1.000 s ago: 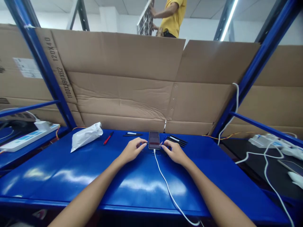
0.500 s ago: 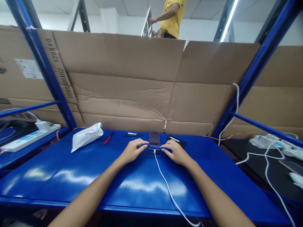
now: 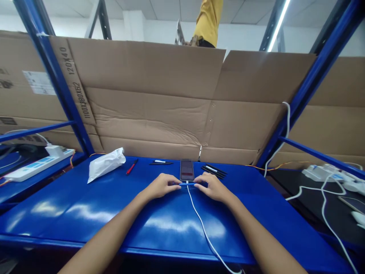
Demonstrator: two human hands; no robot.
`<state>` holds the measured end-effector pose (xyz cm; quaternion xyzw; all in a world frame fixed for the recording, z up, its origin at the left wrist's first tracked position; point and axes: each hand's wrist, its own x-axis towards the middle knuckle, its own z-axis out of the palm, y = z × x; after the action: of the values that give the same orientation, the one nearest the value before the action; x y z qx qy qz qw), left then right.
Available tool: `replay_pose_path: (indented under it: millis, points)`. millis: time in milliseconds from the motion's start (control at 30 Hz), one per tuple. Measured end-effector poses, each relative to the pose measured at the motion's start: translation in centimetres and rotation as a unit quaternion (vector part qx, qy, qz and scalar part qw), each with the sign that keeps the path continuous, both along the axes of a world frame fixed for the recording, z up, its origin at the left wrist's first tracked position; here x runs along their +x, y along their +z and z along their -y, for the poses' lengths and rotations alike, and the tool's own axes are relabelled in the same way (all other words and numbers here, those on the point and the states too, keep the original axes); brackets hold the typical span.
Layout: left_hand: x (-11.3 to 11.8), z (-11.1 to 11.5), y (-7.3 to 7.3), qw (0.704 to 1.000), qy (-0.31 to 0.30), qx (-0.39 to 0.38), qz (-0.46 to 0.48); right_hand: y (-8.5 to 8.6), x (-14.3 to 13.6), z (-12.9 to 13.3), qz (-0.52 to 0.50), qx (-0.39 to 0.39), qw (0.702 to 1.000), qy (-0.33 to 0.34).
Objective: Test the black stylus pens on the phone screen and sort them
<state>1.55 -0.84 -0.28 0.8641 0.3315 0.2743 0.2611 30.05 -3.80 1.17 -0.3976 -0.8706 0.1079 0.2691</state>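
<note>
A thin blue pen (image 3: pixel 187 184) lies level between my hands, just in front of a phone (image 3: pixel 187 170) and across its white cable (image 3: pixel 199 217). My left hand (image 3: pixel 163 185) pinches the pen's left end. At the right end, the fingers of my right hand (image 3: pixel 211 186) are closed on it too. Several black pens (image 3: pixel 214 171) rest on the blue table behind my right hand. More dark pens (image 3: pixel 161 162) lie to the left of the phone, and a red pen (image 3: pixel 132 167) is farther left.
A white plastic packet (image 3: pixel 106 164) sits at the table's back left. Cardboard (image 3: pixel 148 99) walls off the back between blue posts. Power strips (image 3: pixel 37 166) and cables are at both sides. A person in yellow (image 3: pixel 209 23) stands beyond the cardboard.
Both my hands have moved slightly toward me with the blue pen, from over the phone's lower end to just in front of it. The person behind has raised an arm.
</note>
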Motion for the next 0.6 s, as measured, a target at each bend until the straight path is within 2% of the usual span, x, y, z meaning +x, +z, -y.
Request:
replay_pose_path:
  millis: [167, 267, 367, 467, 600]
  points:
    - [-0.3, 0.5, 0.5, 0.993, -0.079, 0.037, -0.085, -0.2, -0.6, 0.6, 0.049, -0.023, 0.998, 0.044]
    - [-0.1, 0.9, 0.7, 0.990, -0.073, 0.051, -0.107, -0.3, -0.9, 0.7, 0.062, -0.019, 0.996, 0.060]
    - [0.5, 1.3, 0.7, 0.990, -0.051, 0.078, -0.103, -0.4, -0.8, 0.4, 0.044, -0.006, 0.999, 0.026]
    - [1.2, 1.7, 0.4, 0.986, -0.073, 0.111, -0.098, -0.6, -0.5, 0.0, 0.026, 0.015, 1.000, 0.004]
    - [1.8, 1.8, 0.1, 0.981, -0.096, 0.126, -0.113, -1.3, -0.6, -0.3, 0.062, 0.014, 0.998, 0.015]
